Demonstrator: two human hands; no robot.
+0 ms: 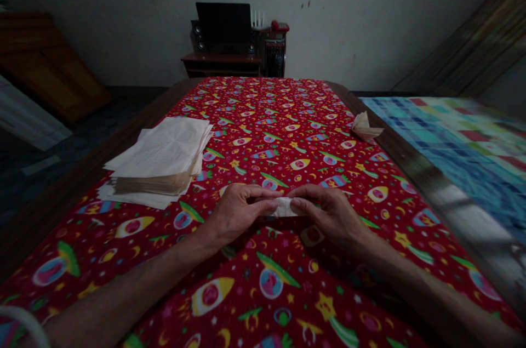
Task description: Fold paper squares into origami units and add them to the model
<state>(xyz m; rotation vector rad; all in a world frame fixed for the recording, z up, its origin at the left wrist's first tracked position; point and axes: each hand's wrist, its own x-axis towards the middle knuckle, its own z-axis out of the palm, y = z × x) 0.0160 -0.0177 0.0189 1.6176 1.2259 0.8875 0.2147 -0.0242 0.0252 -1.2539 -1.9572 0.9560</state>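
A small white folded strip of paper (283, 206) is held by the person's two bare hands just beyond the middle of the near half of the table. Taking the strip as the centre of the dial, with 12 pointing away from the person, the left hand (242, 208) comes in from 9 o'clock and the right hand (329, 208) from 3. Each closes in a light pinch on its own end, thumb on the near face and fingers curled over the far side; the gap between thumb and fingers is only the paper's thickness. The fingertips of the two hands nearly meet behind it, and whether the strip rests on the red cotton-looking tablecloth with rocket prints (263, 140) cannot be told.

At 10 o'clock lies a loose, uneven stack of off-white paper sheets (164, 145), its top sheet faintly creased. Between 1 and 2 o'clock, near the table's edge, sits a pointed, folded off-white paper shape (364, 127).

The step in hand looks like pressing or shaping a fold. A next move on this strip would seem to call for keeping both ends level while the thumbs bear down evenly, so the layers do not slip.
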